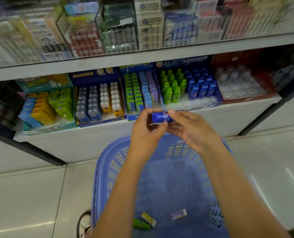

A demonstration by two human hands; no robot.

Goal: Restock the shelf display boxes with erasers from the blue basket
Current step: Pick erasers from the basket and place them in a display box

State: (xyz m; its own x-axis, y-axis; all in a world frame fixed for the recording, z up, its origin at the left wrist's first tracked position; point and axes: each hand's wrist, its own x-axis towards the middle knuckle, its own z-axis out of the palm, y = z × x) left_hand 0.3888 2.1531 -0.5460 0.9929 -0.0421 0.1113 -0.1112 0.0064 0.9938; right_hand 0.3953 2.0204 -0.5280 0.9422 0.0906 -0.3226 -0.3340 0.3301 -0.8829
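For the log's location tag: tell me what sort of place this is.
Probably a stationery shop. Shelves hold printed display boxes packed with rows of small coloured erasers, clear racks of packaged stock stand above, and a blue basket sits on the tiled floor.

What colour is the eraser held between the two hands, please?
The eraser is dark blue; the head view shows it.

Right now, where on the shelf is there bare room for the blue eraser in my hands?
The bottle box has a bare white strip between its blue bottles and its front lip. A smaller bare patch lies in front of the green cases. The flat eraser rows are packed full.
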